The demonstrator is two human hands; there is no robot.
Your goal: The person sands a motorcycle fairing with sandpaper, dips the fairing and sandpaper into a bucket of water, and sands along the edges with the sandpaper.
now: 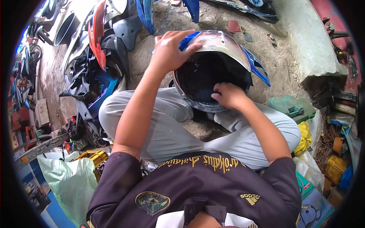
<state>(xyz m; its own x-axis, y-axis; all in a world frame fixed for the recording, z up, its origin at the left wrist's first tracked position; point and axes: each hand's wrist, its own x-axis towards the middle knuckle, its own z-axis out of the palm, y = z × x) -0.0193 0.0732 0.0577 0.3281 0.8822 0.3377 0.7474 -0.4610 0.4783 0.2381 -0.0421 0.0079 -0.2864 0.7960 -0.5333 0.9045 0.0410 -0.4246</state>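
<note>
Watching remotely, I find the helmet (213,74) at one o'clock, seemingly mid-work, what's left unclear; my left hand (171,47) spreads its fingers at its ten-o'clock edge, my right hand (230,96) curls at five, grip uncertain.

On the dark shirt (224,186) at six o'clock, inverted gold script (207,161) is partly read as "arökatus Shölawa", "adidas" is shown by the logo (250,198) at five, and the badge's (153,203) lettering at seven cannot be read.
</note>
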